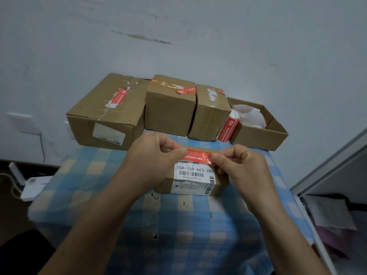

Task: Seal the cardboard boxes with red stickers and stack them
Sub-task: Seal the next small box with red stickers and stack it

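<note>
A small cardboard box [219,185] with a white barcode label lies on the checked tablecloth in front of me. Just above its top, a red sticker [197,155] is stretched between my hands. My left hand [156,155] pinches its left end and my right hand [240,165] pinches its right end. Three closed cardboard boxes stand in a row at the back against the wall: a large one [107,112], a middle one [170,112] and a narrower one [208,118]. Each carries a red sticker.
At the back right, an open cardboard tray [260,135] holds white paper, and a roll of red stickers [228,128] leans at its left. The blue checked tablecloth [178,225] covers the small table. A white device lies on the floor to the left, and a shelf stands at the right.
</note>
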